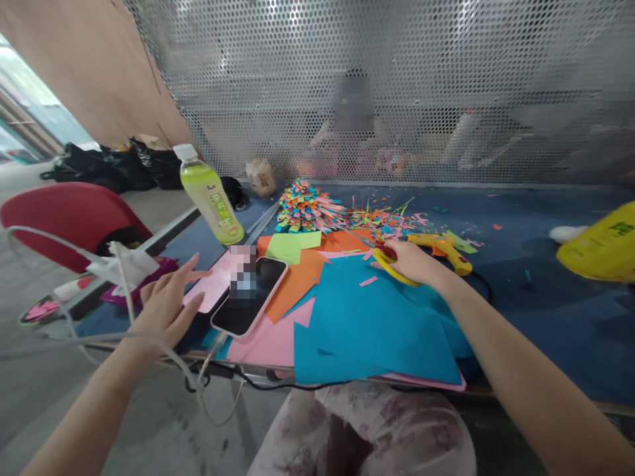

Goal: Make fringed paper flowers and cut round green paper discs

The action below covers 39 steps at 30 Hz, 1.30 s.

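"Across a blue table [526,297], what was being held?"

"Near the middle, scissors [391,270] with red and yellow handles were gripped by the right hand [409,260], low over the far edge of some blue paper [372,324]. Their blades were pointed toward the far left."

"How were the fingers placed?"

"Those of the right hand were curled around the handles; how the loops were filled could not be told. To the left, the fingers of the left hand [166,301] were spread, with nothing gripped, beside a pale pink sheet [218,281]. Whether it was touched could not be told."

"Which step seemed to be in hand?"

"Paper cutting, judging by the scissors and by a narrow pink strip [368,281] laid on the blue paper. On the far side, a cone of many-coloured paper pieces [302,208] was seen, with loose scraps [384,221] scattered to its right."

"What was called for next?"

"Probably a sheet needed to be pinched and steadied by the left hand, with its fingers kept clear of the blades."
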Tool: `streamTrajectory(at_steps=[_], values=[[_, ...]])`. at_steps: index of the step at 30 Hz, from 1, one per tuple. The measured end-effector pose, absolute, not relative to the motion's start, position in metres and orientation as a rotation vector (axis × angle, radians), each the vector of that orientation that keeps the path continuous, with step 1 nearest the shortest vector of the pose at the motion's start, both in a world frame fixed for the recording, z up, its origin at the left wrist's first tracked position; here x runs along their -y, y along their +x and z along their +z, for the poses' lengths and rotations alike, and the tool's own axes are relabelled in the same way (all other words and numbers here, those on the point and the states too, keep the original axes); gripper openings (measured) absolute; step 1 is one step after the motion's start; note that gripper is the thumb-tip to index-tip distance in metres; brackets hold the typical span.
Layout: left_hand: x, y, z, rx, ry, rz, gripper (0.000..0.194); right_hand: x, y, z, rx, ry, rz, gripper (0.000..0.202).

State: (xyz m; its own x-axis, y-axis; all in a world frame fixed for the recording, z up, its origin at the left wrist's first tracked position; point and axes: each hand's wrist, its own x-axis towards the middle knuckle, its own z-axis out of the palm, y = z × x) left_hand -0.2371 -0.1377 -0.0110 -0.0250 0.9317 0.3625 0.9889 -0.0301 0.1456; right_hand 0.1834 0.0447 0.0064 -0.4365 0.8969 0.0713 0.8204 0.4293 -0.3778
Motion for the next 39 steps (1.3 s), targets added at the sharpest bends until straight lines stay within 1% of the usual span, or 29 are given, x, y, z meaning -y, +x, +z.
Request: streamTrajectory(at_steps=[2, 5, 7, 13, 19, 22, 30, 33, 39], values=[[0.139, -0.242, -0.011, 1.989, -2.030, -0.630, 0.041, -0.044, 0.183, 0.008, 2.412, -1.485, 0.423, 0.033], [0.151, -0.244, -0.012, 1.877, -2.023, -0.662, 0.030, -0.044, 0.182, 0.007, 2.423, -1.508, 0.440, 0.033], [0.159, -0.244, -0.012, 1.862, -2.025, -0.661, 0.030, -0.046, 0.181, 0.005, 2.451, -1.534, 0.444, 0.033], [0.165, -0.239, -0.016, 1.874, -2.012, -0.623, 0.046, -0.050, 0.182, 0.000, 2.503, -1.547, 0.420, 0.033], [0.164, -0.237, -0.015, 1.884, -2.087, -0.566, 0.051, -0.050, 0.182, 0.000, 2.501, -1.552, 0.398, 0.033], [0.163, -0.238, -0.017, 1.871, -2.059, -0.601, 0.048, -0.050, 0.181, 0.000, 2.499, -1.550, 0.414, 0.033], [0.162, -0.236, -0.018, 1.860, -2.043, -0.607, 0.031, -0.049, 0.181, 0.001, 2.498, -1.550, 0.421, 0.033], [0.160, -0.235, -0.016, 1.855, -2.027, -0.619, 0.030, -0.049, 0.182, 0.001, 2.500, -1.552, 0.430, 0.033], [0.149, -0.239, -0.019, 1.850, -2.060, -0.598, 0.035, -0.048, 0.182, 0.002, 2.505, -1.554, 0.436, 0.033]])
